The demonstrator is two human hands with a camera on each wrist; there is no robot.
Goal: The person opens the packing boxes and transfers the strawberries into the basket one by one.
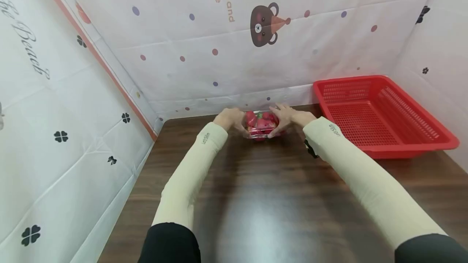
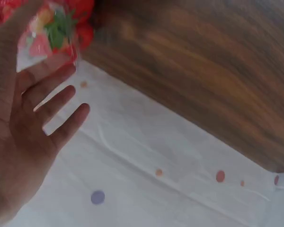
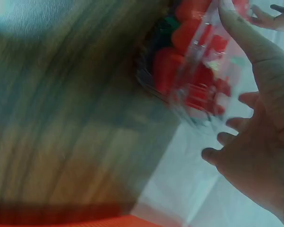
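A clear plastic box of strawberries [image 1: 261, 121] is near the table's back edge, with red fruit and some green leaves showing through it. My left hand [image 1: 232, 118] holds its left side. In the left wrist view, the left hand's thumb crosses the box [image 2: 57, 35] and the other fingers spread out behind it. On the opposite side, my right hand [image 1: 287, 116] grips the box. The right wrist view has that thumb on the clear plastic rim, the fingers lying at the far side of the box [image 3: 194, 61]. The box's underside is hidden.
A red plastic basket [image 1: 380, 149] with slotted walls stands at the right of the dark wooden table [image 1: 256, 198]. White printed cloth [image 1: 175, 76] rises behind the table and along both sides. Something small and black [image 1: 310, 149] shows beside the right cuff.
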